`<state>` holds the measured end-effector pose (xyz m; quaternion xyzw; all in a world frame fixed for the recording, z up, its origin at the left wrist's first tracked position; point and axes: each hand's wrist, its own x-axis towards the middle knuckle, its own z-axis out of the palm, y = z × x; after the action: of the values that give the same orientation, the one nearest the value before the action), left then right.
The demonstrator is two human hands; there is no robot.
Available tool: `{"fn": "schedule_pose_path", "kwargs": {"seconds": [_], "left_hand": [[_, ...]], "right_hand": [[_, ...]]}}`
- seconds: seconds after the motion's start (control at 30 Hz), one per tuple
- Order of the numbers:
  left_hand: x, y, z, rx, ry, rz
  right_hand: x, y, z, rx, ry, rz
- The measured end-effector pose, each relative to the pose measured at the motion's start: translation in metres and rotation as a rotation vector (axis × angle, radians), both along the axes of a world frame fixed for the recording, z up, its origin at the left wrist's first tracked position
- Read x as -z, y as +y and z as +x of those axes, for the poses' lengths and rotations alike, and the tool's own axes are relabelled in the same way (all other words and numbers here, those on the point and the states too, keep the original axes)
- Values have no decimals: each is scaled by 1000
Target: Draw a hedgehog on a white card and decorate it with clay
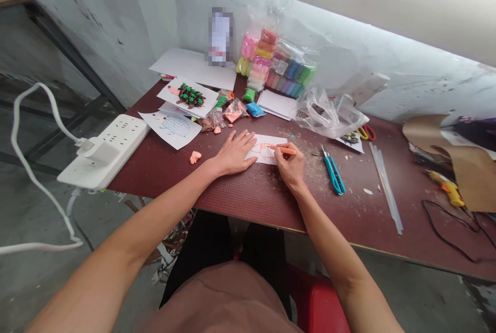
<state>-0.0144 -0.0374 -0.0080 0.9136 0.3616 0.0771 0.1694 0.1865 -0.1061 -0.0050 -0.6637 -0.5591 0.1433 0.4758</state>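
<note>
Drawing paper [263, 151] lies left of teal cutter [333, 171], long axis toward it; left hand [234, 155], fingers spread, at end farther from cutter; right hand [291, 168], nearer cutter, pinching orange pen [285, 150].

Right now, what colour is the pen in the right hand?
Orange. The pen in the right hand shows in the head view, the only one.
</note>
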Motion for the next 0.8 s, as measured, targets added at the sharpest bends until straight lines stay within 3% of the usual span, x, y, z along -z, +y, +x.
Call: {"fn": "schedule_pose_path", "kwargs": {"seconds": [0.57,0.8], "left_hand": [[-7,-2,2,-7,60,-3],[-2,-1,1,1,31,-4]], "right_hand": [[0,0,0,-18,-11,20],[0,0,0,-27,2,5]]}}
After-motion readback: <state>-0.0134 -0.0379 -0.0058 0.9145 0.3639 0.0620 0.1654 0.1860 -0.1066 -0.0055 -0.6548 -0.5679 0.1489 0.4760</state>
